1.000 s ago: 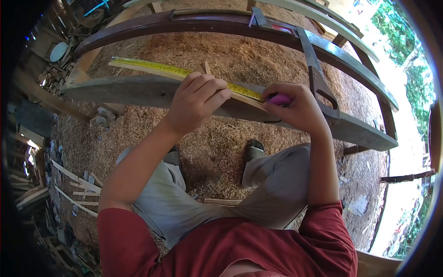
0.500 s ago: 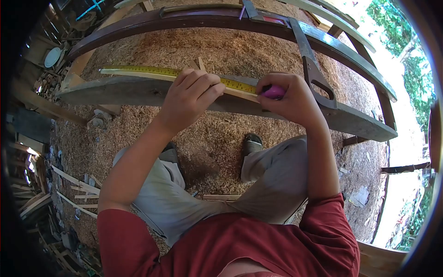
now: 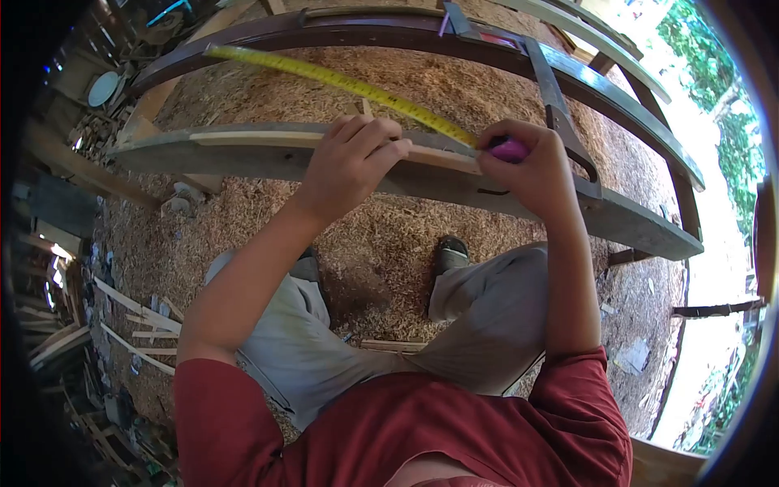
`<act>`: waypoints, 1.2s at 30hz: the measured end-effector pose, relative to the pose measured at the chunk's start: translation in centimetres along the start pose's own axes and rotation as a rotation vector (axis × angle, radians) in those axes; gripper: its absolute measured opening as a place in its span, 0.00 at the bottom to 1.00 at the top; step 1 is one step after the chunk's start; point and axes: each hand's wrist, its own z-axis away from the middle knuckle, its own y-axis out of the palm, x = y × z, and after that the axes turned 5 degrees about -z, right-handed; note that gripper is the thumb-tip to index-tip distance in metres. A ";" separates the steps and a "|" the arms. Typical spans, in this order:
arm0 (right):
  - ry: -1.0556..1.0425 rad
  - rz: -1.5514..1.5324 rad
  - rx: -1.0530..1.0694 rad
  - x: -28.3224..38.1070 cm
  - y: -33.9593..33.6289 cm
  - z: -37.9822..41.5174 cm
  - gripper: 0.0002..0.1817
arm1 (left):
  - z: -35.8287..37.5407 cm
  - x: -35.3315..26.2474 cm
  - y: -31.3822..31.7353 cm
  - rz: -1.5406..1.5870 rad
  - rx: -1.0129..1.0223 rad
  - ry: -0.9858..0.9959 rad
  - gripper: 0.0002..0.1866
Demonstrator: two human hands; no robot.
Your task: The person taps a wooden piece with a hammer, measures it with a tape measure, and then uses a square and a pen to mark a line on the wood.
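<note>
My right hand [image 3: 526, 166] is closed around a pink tape measure [image 3: 510, 149]. Its yellow blade [image 3: 349, 83] runs out to the upper left, raised above a thin pale wooden strip [image 3: 256, 139]. That strip lies along a grey plank [image 3: 243, 165]. With fingers curled over the strip's middle, my left hand [image 3: 353, 166] grips it, hiding part of it. The strip's right end meets my right hand. Just beyond that hand, a handsaw [image 3: 572, 144] rests between the plank and a dark beam.
Across the far side runs a dark varnished curved beam [image 3: 365, 31]. Sawdust [image 3: 389, 231] covers the ground below. Wood offcuts [image 3: 138, 308] lie at the left. A small piece of wood [image 3: 365, 106] stands behind my left hand.
The tape blade has lifted off the wooden strip, its far end swinging up and away. My right hand has shifted slightly right with the tape measure; my left stays on the strip.
</note>
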 end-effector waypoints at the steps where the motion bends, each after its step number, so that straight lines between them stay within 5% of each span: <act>1: -0.005 -0.031 -0.024 -0.1 0.0 -0.1 0.10 | 0.1 0.4 0.4 -0.010 0.002 -0.008 0.09; 7: 0.002 -0.033 -0.106 0.1 -0.4 -0.2 0.10 | 0.3 2.3 2.2 0.132 0.010 0.034 0.10; 15: 0.009 -0.018 -0.094 0.5 0.5 0.0 0.10 | 2.0 1.7 2.7 -0.121 -0.048 0.210 0.12; 19: 0.005 0.015 -0.070 0.3 0.4 0.2 0.11 | 2.9 1.1 3.5 -0.175 -0.063 0.143 0.12; 28: 0.004 0.026 -0.080 -0.3 0.0 0.4 0.11 | 3.7 3.2 5.3 -0.323 -0.119 0.333 0.22; 36: -0.025 0.017 -0.109 -0.6 -1.0 1.1 0.11 | 3.4 3.0 3.2 -0.257 0.012 0.364 0.22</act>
